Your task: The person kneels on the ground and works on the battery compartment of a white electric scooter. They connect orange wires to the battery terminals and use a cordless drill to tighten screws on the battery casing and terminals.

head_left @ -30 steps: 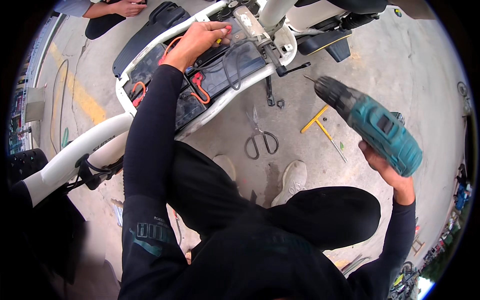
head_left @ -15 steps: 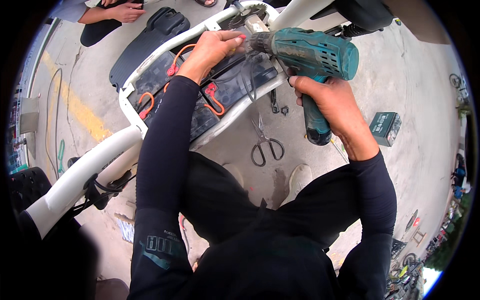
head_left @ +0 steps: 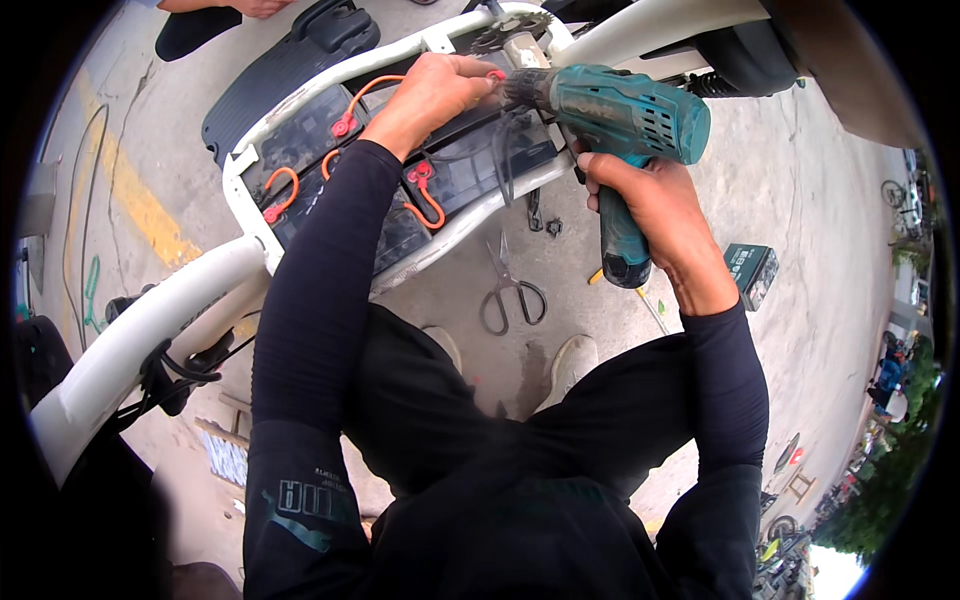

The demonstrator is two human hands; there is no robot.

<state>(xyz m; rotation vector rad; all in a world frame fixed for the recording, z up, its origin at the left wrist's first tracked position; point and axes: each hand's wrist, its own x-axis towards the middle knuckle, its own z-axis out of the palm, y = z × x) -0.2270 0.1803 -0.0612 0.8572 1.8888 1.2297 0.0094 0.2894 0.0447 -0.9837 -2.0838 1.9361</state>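
Observation:
My right hand (head_left: 655, 205) is wrapped round the handle of a teal cordless drill (head_left: 628, 112). The drill lies level, its black chuck (head_left: 528, 88) pointing left over the batteries. With thumb and fingers pinched together, my left hand (head_left: 428, 98) is at a small red piece (head_left: 496, 75) right by the chuck's tip. What exactly the fingers grip is hidden. Below, several dark batteries (head_left: 475, 180) sit inside a white frame (head_left: 245, 190). Orange wires (head_left: 285, 185) with red terminal ends (head_left: 343, 125) run between them, and grey cable (head_left: 503, 155) hangs under the chuck.
Black-handled scissors (head_left: 512, 300) lie on the concrete between my feet. A boxed battery (head_left: 750, 272) and a yellow-handled tool (head_left: 597, 276) are at the right. Beyond the frame lies a black plastic cover (head_left: 285, 75). Another person's hand (head_left: 262, 8) shows at the top left.
The view has shifted slightly, so the ground things sit farther left. My hands and the drill keep nearly the same place at the batteries. Less of the other person shows.

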